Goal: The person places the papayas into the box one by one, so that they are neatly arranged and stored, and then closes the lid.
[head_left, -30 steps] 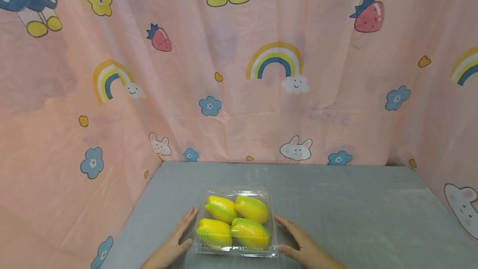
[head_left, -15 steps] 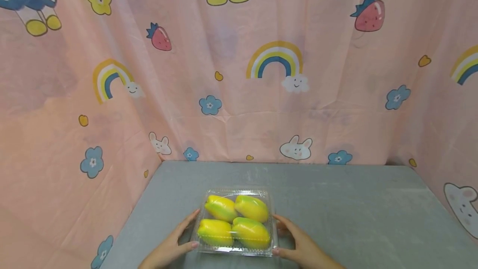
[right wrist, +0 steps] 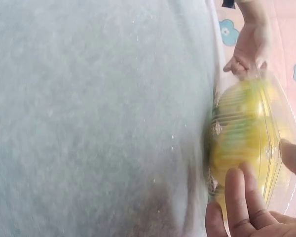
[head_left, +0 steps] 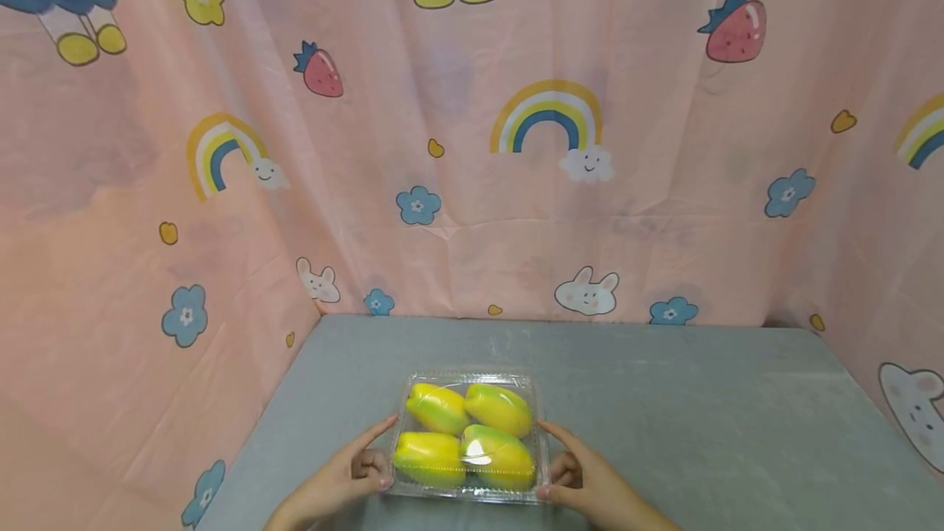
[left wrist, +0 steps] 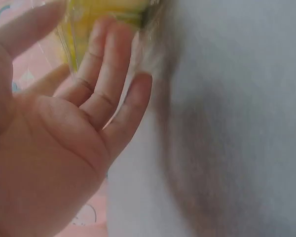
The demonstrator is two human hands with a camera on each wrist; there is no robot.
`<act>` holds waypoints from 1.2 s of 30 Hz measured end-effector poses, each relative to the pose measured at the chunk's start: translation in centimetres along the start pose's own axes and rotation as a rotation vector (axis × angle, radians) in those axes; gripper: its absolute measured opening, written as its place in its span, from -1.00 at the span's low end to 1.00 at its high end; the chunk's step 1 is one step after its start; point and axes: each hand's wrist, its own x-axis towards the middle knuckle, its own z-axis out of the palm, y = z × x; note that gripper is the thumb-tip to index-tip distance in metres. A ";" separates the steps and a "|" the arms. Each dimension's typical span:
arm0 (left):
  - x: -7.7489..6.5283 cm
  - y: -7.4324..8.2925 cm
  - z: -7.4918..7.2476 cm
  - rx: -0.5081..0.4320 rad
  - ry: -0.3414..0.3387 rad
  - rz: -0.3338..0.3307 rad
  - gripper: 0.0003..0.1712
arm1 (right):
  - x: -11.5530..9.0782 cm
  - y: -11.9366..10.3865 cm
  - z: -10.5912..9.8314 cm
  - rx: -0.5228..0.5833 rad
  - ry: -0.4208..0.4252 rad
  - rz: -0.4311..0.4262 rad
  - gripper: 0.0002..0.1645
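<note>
A clear plastic clamshell box (head_left: 469,492) with its lid down sits near the front of the grey table in the head view. Inside lie several yellow-green fruits that look like mangoes (head_left: 498,457), in two rows. My left hand (head_left: 338,474) grips the box's left side, thumb at the near corner and forefinger farther along the edge. On the opposite side my right hand (head_left: 596,478) holds it the same way, its other fingers bent in beneath the rim. The right wrist view shows the box (right wrist: 266,143) between both hands. Whether its base touches the table cannot be told.
The grey tabletop (head_left: 678,408) extends behind the box and to its right. A pink curtain (head_left: 457,269) printed with rainbows, rabbits and flowers hangs along the back and both sides.
Both hands have closed in from beside the box and now grip its edges, with their lower fingers bent inward. The box has barely shifted, and the glare on its lid has changed.
</note>
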 end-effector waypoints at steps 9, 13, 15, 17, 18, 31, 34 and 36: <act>0.1 0.4 0.5 -0.139 -0.016 -0.020 0.06 | -0.1 0.2 0.4 0.140 -0.029 0.023 0.13; 0.2 0.5 0.7 -0.153 0.012 -0.053 0.08 | -0.1 0.1 0.7 0.201 -0.024 0.010 0.12; 0.2 0.6 0.8 -0.167 0.022 -0.061 0.09 | -0.2 0.0 1.0 0.203 -0.001 0.000 0.12; 0.2 0.7 0.9 -0.170 0.025 -0.059 0.10 | -0.2 -0.1 1.2 0.207 0.026 -0.014 0.12; 0.2 0.7 0.9 -0.171 0.023 -0.055 0.10 | -0.2 -0.1 1.3 0.210 0.041 -0.012 0.13; 1.4 0.7 0.0 -0.054 0.022 -0.029 0.00 | 0.4 0.1 0.9 0.211 0.037 0.018 0.13; 2.5 0.7 -0.4 -0.007 0.046 -0.012 -0.01 | 1.2 0.0 0.2 0.183 0.036 -0.033 0.12; 3.5 0.9 -0.8 0.016 0.056 0.001 -0.01 | 1.7 0.0 -0.5 0.166 0.038 -0.079 0.10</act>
